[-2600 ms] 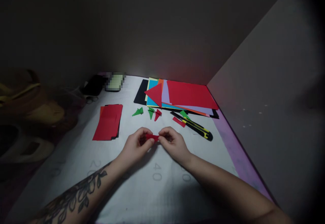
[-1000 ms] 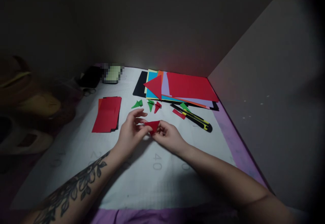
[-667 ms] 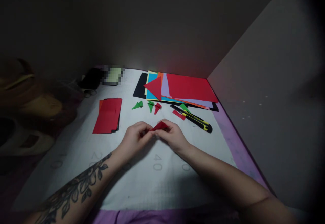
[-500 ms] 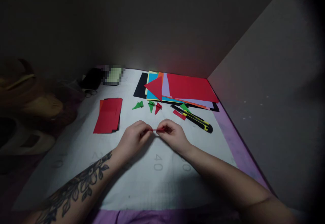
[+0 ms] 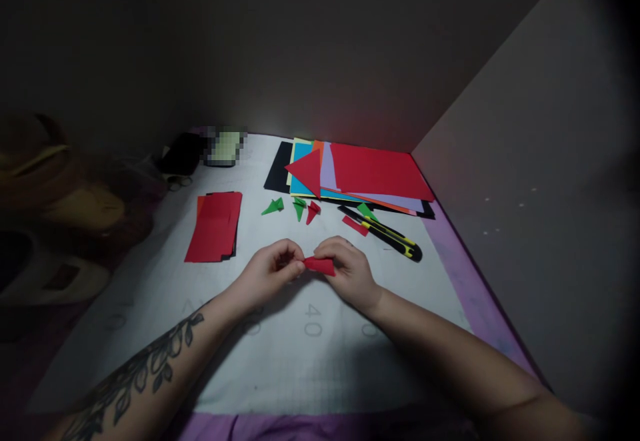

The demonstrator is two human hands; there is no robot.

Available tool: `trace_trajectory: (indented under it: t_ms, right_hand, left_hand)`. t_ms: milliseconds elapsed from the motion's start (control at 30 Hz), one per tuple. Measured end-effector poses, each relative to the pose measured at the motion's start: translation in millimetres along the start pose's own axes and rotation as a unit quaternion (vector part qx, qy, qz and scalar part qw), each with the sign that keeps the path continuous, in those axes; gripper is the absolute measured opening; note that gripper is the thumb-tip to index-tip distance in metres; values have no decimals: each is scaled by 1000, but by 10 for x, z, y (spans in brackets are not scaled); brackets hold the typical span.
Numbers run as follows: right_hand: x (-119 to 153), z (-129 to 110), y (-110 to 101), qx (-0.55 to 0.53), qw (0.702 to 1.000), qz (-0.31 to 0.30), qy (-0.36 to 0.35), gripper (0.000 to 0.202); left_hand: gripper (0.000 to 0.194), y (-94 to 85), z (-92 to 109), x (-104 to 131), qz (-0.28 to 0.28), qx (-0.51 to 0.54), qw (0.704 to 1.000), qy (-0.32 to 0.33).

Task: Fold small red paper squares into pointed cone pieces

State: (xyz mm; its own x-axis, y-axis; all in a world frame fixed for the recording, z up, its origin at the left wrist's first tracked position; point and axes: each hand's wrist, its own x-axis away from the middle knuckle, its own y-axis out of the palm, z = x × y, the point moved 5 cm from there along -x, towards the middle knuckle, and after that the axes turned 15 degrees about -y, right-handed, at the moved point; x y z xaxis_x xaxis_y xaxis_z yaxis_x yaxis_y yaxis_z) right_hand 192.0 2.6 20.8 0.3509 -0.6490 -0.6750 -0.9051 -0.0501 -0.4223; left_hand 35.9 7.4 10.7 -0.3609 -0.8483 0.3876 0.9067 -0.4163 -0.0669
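A small folded piece of red paper point(image 5: 321, 266) is held between my two hands above the white mat. My left hand point(image 5: 273, 267) pinches its narrow left end between thumb and fingers. On the other side, my right hand point(image 5: 350, 271) grips the wider end, its fingers behind and on top of the paper. Just beyond the hands lie green folded paper pieces point(image 5: 274, 207) and a red folded piece point(image 5: 313, 211). A black and yellow utility knife point(image 5: 387, 234) rests to the right, beside a red paper scrap point(image 5: 355, 225).
A stack of coloured sheets point(image 5: 380, 171) lies at the back, a red triangle point(image 5: 307, 173) on its left part. Red cut papers point(image 5: 213, 227) are piled at the left. Scissors handles point(image 5: 179, 182) and a dark object point(image 5: 185, 153) sit far left. Walls stand behind and right.
The red paper has turned from edge-on to showing its flat face, a tapered shape. My right hand's fingers have shifted over it; both hands stay in nearly the same place.
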Motion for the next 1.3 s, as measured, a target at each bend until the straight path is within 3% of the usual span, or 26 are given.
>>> trace_trajectory:
  t_ms: [300, 667, 1000, 1300]
  right_hand:
    - [2, -36, -4, 16, 1000, -14, -11, 12]
    - [28, 35, -26, -2, 998, 35, 52, 12]
    - [49, 84, -21, 5, 992, 55, 111, 11]
    - [27, -14, 39, 3, 999, 33, 36, 12]
  left_hand:
    - [17, -44, 12, -19, 23, 52, 998, -16]
    - [19, -36, -33, -36, 7, 78, 997, -17]
    - [25, -22, -79, -21, 6, 127, 989, -75]
    - [26, -50, -62, -18, 44, 159, 985, -52]
